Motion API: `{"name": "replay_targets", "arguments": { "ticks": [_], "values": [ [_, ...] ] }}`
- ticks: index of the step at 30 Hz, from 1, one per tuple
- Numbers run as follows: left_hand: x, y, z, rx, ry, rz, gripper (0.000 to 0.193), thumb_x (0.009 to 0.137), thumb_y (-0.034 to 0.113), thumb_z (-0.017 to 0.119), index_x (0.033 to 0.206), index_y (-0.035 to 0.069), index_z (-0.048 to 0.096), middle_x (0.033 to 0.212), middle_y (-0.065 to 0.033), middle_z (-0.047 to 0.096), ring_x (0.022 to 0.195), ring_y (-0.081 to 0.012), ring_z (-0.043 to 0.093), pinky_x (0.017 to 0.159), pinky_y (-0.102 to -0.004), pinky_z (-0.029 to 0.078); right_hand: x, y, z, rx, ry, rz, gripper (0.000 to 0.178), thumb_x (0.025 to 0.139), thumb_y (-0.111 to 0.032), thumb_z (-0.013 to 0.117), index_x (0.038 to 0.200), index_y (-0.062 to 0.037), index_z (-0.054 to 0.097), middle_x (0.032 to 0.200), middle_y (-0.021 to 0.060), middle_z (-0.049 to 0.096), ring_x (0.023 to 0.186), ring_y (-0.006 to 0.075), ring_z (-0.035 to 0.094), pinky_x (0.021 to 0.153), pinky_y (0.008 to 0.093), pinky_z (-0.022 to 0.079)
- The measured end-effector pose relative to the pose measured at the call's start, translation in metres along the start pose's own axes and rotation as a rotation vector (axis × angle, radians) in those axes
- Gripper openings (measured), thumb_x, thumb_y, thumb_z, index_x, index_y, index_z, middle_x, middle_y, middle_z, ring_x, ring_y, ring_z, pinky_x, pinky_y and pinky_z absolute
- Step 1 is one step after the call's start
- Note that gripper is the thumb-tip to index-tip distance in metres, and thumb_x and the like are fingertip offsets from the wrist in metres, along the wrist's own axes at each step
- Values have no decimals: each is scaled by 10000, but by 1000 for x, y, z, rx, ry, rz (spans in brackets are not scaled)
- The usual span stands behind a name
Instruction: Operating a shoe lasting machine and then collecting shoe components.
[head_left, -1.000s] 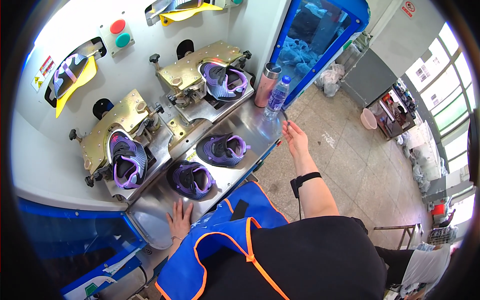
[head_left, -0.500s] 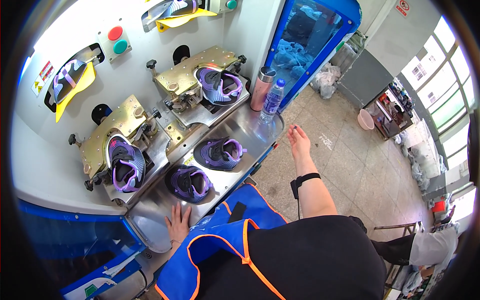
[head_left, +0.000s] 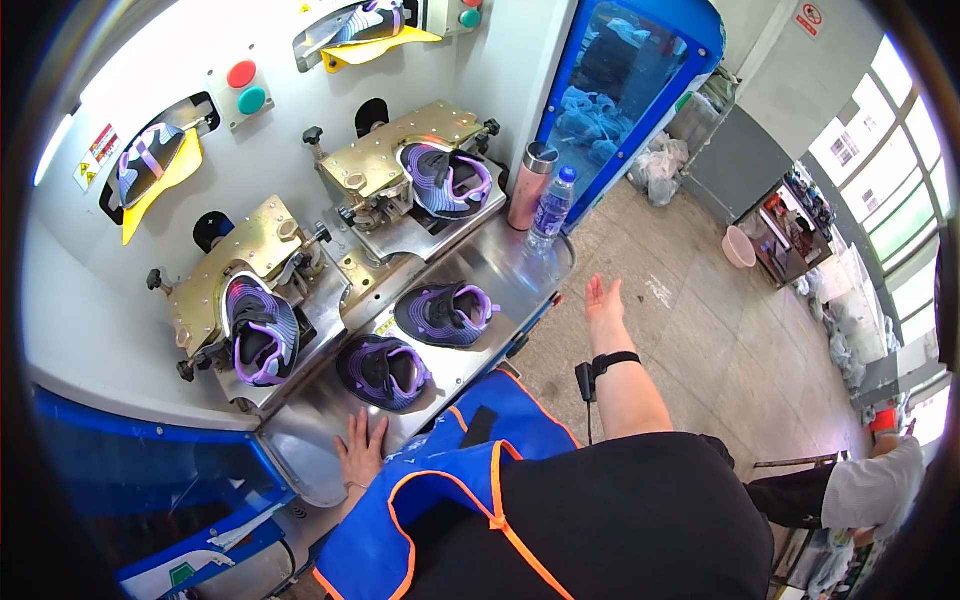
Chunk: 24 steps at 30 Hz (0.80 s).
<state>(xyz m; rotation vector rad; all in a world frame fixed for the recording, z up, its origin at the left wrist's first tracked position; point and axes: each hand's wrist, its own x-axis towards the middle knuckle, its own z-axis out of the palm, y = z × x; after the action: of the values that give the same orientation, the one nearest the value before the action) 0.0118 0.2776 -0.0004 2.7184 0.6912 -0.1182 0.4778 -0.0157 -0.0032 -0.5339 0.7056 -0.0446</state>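
Note:
My left hand [head_left: 361, 450] lies flat on the steel ledge [head_left: 310, 440], fingers spread, just below the nearer of two black-and-purple shoe uppers. That nearer upper [head_left: 372, 372] and the farther upper [head_left: 445, 314] stand side by side on the ledge, openings upward. Away to the right, my right hand [head_left: 604, 298] is held out over the floor with its fingers apart and nothing visible in it. Two more uppers sit at the machine's brass-coloured clamps: one at the left clamp [head_left: 262, 330], one at the right clamp [head_left: 445, 180].
A pink tumbler [head_left: 530, 190] and a water bottle [head_left: 551, 210] stand at the ledge's far right end. Red and green buttons [head_left: 246, 88] and yellow-lipped slots holding uppers [head_left: 145, 165] are on the machine wall. Another person [head_left: 870, 490] is at the lower right.
My right hand has dropped slightly and its fingers have opened out. My left hand keeps its place on the ledge. The whole view has shifted a little; the person at lower right has moved.

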Motion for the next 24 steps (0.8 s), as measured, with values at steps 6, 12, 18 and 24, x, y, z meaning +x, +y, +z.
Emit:
{"name": "replay_targets", "arguments": {
  "ticks": [6,12,18,24],
  "values": [
    [-1,-5,2,16,16,-27,670,814,380,633,1439,332,395,1584,-59,189,1464,-299,164,1121,-647,135,-10,51,10,-536,-171,-85,220,950,-208,602,1069,-26,565,853,99,687,656,162,629,572,294,539],
    [8,-15,16,41,6,70,695,830,492,607,1458,340,349,1578,-88,199,1463,-304,163,1097,-672,153,-6,98,7,-1081,-513,-616,160,938,-217,605,894,-64,617,715,55,652,547,136,583,523,258,457],
    [-10,-9,8,10,-16,30,660,865,475,572,1465,350,326,1581,-68,194,1464,-288,164,1099,-671,154,-59,113,0,-1866,-571,-1144,198,891,-287,595,898,-91,621,784,159,685,728,355,666,641,468,504],
    [-7,-13,19,-34,3,14,672,866,432,578,1474,383,293,1584,-57,179,1462,-285,176,1083,-691,168,-56,112,8,-1927,-580,-1169,166,876,-256,616,910,-93,616,760,144,675,718,343,659,638,451,500]
  ]
}}
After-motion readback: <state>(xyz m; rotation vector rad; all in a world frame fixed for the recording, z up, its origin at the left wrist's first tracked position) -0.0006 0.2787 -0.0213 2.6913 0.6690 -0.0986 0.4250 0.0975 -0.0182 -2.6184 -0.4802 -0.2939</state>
